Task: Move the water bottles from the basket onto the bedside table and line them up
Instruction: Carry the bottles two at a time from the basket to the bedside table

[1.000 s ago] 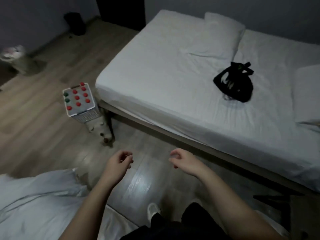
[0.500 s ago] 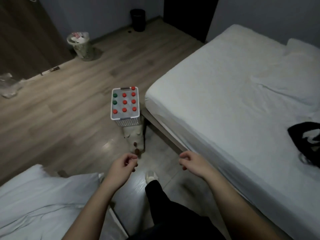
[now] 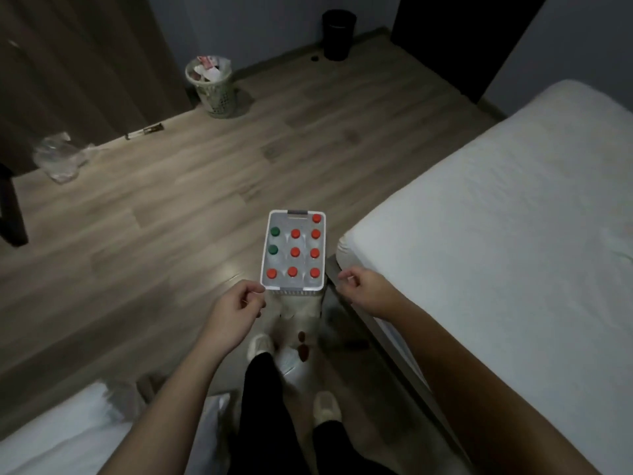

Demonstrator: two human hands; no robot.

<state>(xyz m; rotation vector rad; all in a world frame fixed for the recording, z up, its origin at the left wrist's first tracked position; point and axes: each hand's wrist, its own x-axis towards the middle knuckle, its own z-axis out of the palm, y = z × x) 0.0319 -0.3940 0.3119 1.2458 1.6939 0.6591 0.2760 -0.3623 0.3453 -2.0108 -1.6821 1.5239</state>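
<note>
White basket (image 3: 294, 288) flanked at its near end by both hands. Left hand (image 3: 236, 313): loosely curled, empty, at the near-left corner; contact unclear. Right hand (image 3: 364, 293): loosely curled, empty, just off the near-right corner. Water bottles (image 3: 295, 252): upright inside the basket, red and green caps. Bed (image 3: 496, 234): corner just right of the basket. Wood floor (image 3: 171, 234): open left of and beyond the basket.

**Around the room**

A white bed (image 3: 496, 217) lies just right of the right hand (image 3: 368, 291). Far ahead of the left hand (image 3: 236, 313) stands a pale wastebasket (image 3: 214, 87) stuffed with paper, with a black bin (image 3: 339, 34) beyond it. A crumpled plastic bag (image 3: 60, 159) lies far to the left on the wooden floor (image 3: 171, 217).
</note>
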